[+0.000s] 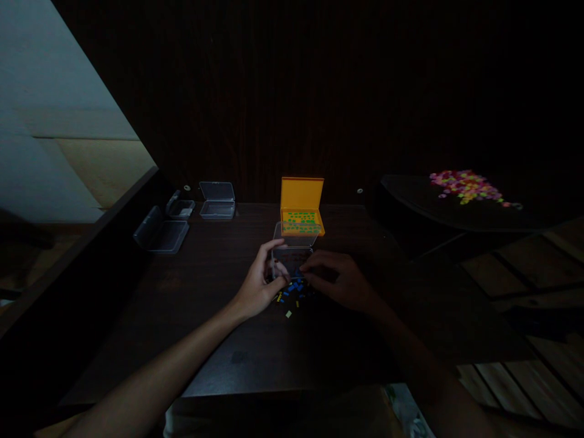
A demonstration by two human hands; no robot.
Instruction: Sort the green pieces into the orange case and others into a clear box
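Note:
A clear plastic box (pixel 296 250) with its lid raised is in the middle of the dark table. My left hand (pixel 263 281) grips its left side, fingers behind and thumb at the front. At the right side of the box, my right hand (pixel 336 278) has thumb and forefinger pinched together; what is between them, if anything, is too small and dark to make out. Small blue pieces (pixel 295 287) and a few yellow pieces (pixel 280 297) lie in front of the box. A pale yellow-green square piece (pixel 289 314) is nearer me. The picture is dim.
Behind the clear box stands an open orange case (pixel 302 193) with rows of small green pieces (pixel 303 216). Several open clear boxes (pixel 218 210) are at the back left. A pile of pink, red and yellow bits (pixel 468 185) lies on a dark surface at right.

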